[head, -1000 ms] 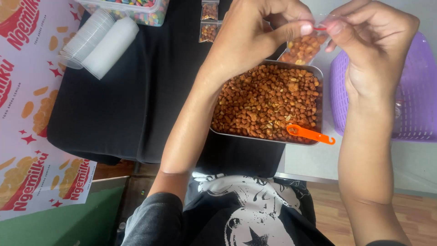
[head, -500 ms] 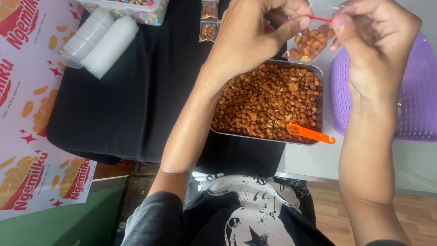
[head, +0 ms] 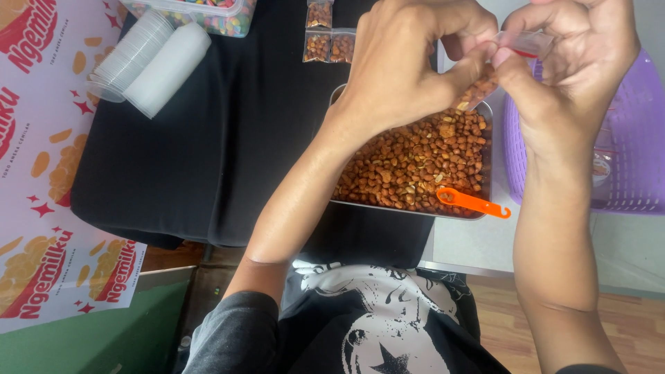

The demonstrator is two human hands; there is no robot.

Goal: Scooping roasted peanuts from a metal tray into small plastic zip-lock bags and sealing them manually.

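In the head view, the left hand (head: pixel 409 62) and the right hand (head: pixel 568 66) meet above the shallow metal tray of brown roasted nuts (head: pixel 415 163), both pinched shut on the top edge of a small clear plastic pouch of nuts (head: pixel 485 86) with a red strip (seemingly its seal). The pouch looks filled, its closing under way. The orange plastic scoop (head: pixel 474 203) lies idle on the tray's near rim. Three finished clear packets (head: pixel 327 38) sit beyond on the black cloth (head: pixel 208 138); plenty of nuts remain loose.

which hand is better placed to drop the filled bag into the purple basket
Right, probably. The right hand pinches the small bag directly beside the purple basket; the left hand sits farther away.
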